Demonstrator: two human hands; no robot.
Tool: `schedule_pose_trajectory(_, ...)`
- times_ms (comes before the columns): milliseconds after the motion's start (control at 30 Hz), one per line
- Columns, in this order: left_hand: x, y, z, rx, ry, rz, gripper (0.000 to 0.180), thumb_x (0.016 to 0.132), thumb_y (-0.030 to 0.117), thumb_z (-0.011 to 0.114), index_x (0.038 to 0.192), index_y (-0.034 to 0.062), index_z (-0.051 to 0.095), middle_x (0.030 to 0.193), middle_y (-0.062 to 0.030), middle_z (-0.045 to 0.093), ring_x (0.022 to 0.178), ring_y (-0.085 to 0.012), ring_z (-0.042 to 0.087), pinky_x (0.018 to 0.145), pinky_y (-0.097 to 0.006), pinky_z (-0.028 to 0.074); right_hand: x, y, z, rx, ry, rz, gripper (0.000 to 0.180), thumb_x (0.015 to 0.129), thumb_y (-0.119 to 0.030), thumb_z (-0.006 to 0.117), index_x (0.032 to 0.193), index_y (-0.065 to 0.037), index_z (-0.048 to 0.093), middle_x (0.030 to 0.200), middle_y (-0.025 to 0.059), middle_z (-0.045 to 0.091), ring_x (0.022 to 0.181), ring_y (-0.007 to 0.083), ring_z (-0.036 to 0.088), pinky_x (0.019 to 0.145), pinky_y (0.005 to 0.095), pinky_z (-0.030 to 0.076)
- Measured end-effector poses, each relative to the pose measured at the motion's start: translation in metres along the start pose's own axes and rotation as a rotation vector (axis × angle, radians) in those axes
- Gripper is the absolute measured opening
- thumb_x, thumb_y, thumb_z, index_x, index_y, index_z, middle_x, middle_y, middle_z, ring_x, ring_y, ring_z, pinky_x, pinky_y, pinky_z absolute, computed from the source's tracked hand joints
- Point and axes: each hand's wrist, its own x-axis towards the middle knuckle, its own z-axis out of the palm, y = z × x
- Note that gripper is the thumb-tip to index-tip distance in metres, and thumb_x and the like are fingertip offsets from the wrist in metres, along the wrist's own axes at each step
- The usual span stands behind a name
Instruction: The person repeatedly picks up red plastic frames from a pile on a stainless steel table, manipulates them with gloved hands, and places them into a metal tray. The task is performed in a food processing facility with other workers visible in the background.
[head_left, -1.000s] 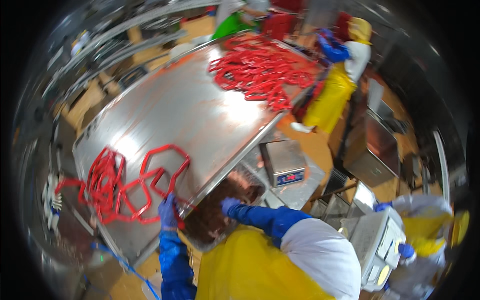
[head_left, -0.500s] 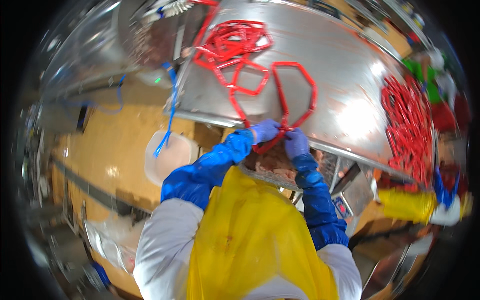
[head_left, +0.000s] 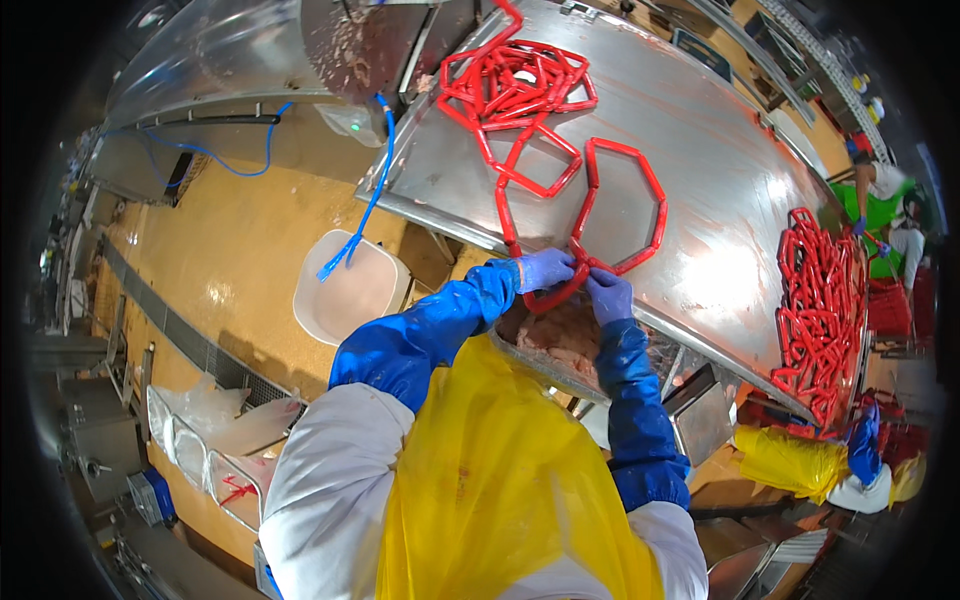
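The red chain [head_left: 506,212] meets itself between the two hands, at the near edge of the worktop [head_left: 720,325]. The left hand [head_left: 546,271] pinches it from the left with curled fingers; the right hand [head_left: 609,297] pinches it from the right, fingertips close to the left's. From there an open loop [head_left: 661,218] lies far and slightly right, its long axis pointing away from the body; its right side runs nearer the right hand. The chain's pile [head_left: 510,88] sits far left.
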Motion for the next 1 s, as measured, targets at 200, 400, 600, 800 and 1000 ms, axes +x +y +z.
schedule_pose_trajectory(200, -0.017, 0.015, 0.007, 0.146, 0.323, 0.075, 0.033, 0.096, 0.030, 0.072, 0.109, -0.0010, 0.075, 0.095, -0.0135, 0.077, 0.085, -0.0177, 0.071, 0.079, -0.033, 0.057, -0.017, -0.031, 0.020, -0.129, 0.273, -0.132, 0.025, 0.094, -0.022, 0.076, 0.113, -0.005, 0.077, 0.091, 0.0115, 0.078, 0.078, 0.0179, 0.074, 0.073, 0.0341, 0.058)
schedule_pose_trajectory(400, -0.039, 0.014, 0.038, -0.283, 0.108, 0.300, 0.028, 0.098, 0.015, 0.072, 0.122, 0.0007, 0.071, 0.111, -0.0047, 0.074, 0.102, -0.0107, 0.066, 0.088, -0.029, 0.055, -0.014, -0.024, -0.011, 0.062, 0.031, 0.209, 0.031, 0.100, -0.036, 0.068, 0.097, -0.007, 0.079, 0.082, 0.0075, 0.075, 0.068, 0.0160, 0.068, 0.068, 0.0328, 0.056)
schedule_pose_trajectory(600, -0.046, -0.008, 0.035, -0.138, 0.140, 0.267, 0.033, 0.093, 0.015, 0.076, 0.115, 0.0032, 0.055, 0.102, -0.0088, 0.072, 0.101, -0.0173, 0.068, 0.086, -0.035, 0.055, -0.014, 0.030, -0.026, -0.104, -0.044, 0.162, 0.035, 0.105, -0.035, 0.056, 0.095, -0.008, 0.076, 0.078, 0.0067, 0.070, 0.065, 0.0158, 0.064, 0.061, 0.0329, 0.051)
schedule_pose_trajectory(800, 0.019, 0.093, -0.031, 0.033, 0.410, 0.629, 0.057, 0.091, 0.018, 0.080, 0.137, 0.0026, 0.052, 0.126, -0.0144, 0.063, 0.114, -0.0208, 0.064, 0.097, -0.034, 0.053, 0.144, -0.168, -0.057, -0.025, 0.067, -0.444, 0.026, 0.103, -0.019, 0.052, 0.082, -0.009, 0.062, 0.073, 0.0004, 0.055, 0.068, 0.0138, 0.051, 0.064, 0.0304, 0.041)
schedule_pose_trajectory(1000, -0.022, 0.058, -0.116, -0.002, 0.930, 0.800, 0.058, 0.087, 0.018, 0.082, 0.137, 0.0008, 0.055, 0.122, -0.0153, 0.063, 0.106, -0.0252, 0.066, 0.090, -0.039, 0.057, 0.152, -0.357, -0.001, 0.038, 0.252, -0.619, 0.036, 0.105, -0.029, 0.060, 0.130, -0.004, 0.066, 0.109, 0.0067, 0.069, 0.090, 0.0130, 0.063, 0.081, 0.0285, 0.049)
